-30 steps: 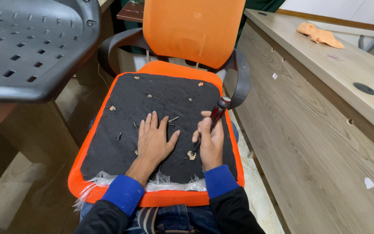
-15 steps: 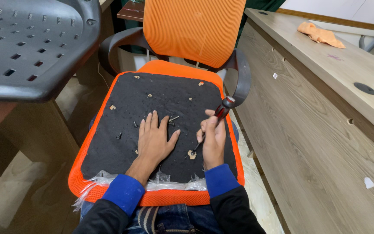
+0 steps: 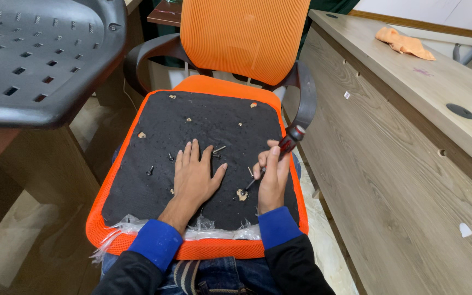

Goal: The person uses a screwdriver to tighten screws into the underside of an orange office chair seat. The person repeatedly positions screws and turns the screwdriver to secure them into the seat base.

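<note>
left hand [image 3: 195, 177]: flat, fingers spread, holding nothing, mid black seat pad [image 3: 154, 158] | right hand [image 3: 273, 177]: grip closed on screwdriver [image 3: 271, 164], tip near pad's front right corner | loose screws [image 3: 218, 149] beside fingers

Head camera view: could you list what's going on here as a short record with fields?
Setting: orange office chair between wooden desks
Work surface: black seat panel edged in orange fabric
Left hand: flat, palm down on the panel
Right hand: gripping a screwdriver with red and black handle, tip down by a light-coloured hole in the panel
Loose parts: dark screws lying on the panel
Upper left: black perforated plastic seat shell
Far desk: orange cloth
</note>
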